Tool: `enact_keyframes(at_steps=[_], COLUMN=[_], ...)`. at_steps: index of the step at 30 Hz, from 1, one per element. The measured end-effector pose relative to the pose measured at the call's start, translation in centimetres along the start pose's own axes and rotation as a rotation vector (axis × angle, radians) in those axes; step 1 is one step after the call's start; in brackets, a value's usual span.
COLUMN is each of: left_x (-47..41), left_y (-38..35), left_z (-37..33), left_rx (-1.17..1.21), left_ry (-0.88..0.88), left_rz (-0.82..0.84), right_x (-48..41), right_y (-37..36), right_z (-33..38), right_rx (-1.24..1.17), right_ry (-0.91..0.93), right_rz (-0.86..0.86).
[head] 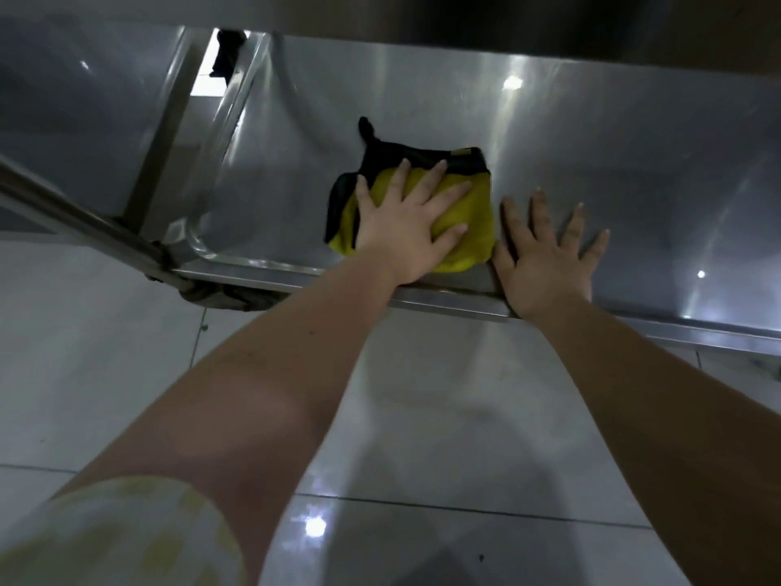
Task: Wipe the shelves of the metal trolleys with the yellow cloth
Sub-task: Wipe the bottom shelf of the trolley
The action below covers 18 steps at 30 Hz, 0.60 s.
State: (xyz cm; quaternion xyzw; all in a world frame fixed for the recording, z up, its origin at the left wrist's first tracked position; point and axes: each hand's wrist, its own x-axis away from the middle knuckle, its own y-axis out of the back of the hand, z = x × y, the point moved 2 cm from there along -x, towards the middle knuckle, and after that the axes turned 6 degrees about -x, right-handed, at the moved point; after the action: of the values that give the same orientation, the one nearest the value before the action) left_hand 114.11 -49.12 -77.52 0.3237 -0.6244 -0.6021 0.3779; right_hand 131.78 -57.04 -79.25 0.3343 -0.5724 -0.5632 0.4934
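Steel trolley shelf point(591, 141) low over pale floor tiles point(422, 416); the yellow cloth point(473, 230) lies bunched near the front rim, black edge toward 12 o'clock; my left hand point(405, 222) presses it, fingers straight and spread; my right hand point(545, 255), equally splayed, rests on bare steel at the cloth's 3 o'clock, holding nothing.

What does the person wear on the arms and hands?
The left hand and right hand are bare: no gloves, rings or watch show. The left arm has a short pale sleeve with faint yellow marks; no sleeve shows on the right arm.
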Motion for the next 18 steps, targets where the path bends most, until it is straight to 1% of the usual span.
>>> enact_keyframes(at_steps=[2,6,8,11,15,18], left_x=[1.2,5.1,7.2,9.0,9.2,6.8], left_y=[0.0,-0.2,-0.2,-0.5,-0.6,-0.7], left_z=[3.9,14.7,17.6,17.0,12.9,6.0], left_rx=[-0.015,0.033,0.016,0.001,0.009,-0.005], left_ry=[0.084,0.376,0.457,0.467,0.474,0.333], left_rz=[0.014,0.061,0.103,0.133,0.100,0.102], right_x=[0.0,0.3,0.3,0.5,0.5,0.4], right_y=[0.2,0.4,0.5,0.4,0.1,0.1], right_z=[0.0,0.2,0.3,0.4,0.3,0.2], right_rx=[-0.022,-0.026,-0.028,-0.005,0.008,0.006], right_ry=[-0.009,-0.008,-0.011,-0.016,-0.006,0.003], right_rz=[0.011,0.009,0.007,0.008,0.000,0.017])
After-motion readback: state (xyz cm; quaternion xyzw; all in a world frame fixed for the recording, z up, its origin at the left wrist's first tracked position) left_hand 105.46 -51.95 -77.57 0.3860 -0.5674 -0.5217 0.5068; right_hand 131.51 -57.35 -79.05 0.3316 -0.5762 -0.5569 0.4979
